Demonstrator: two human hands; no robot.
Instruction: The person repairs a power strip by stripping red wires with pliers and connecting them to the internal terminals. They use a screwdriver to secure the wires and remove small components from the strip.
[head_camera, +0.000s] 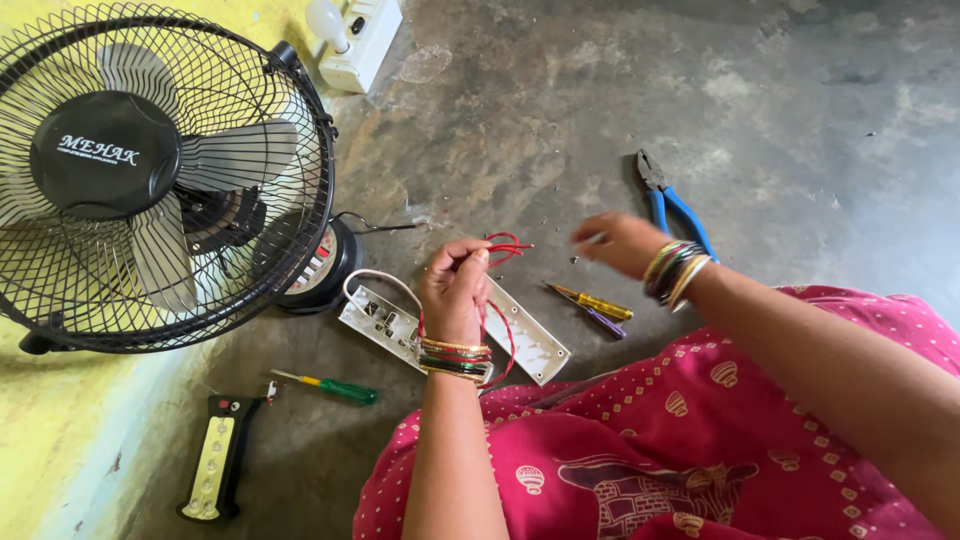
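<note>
Fingers (470, 262) of the left hand (455, 295) are pinched on red wires (505, 245) above an opened white switchboard (530, 340) on the floor — right hand (620, 242), blurred, grip unclear — so strands could be snapped if tugged.

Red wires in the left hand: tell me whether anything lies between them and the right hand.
Nothing visible does. The left hand pinches the thin red wires; the right hand hovers beside their free ends, with only bare grey concrete floor in the gap.
</note>
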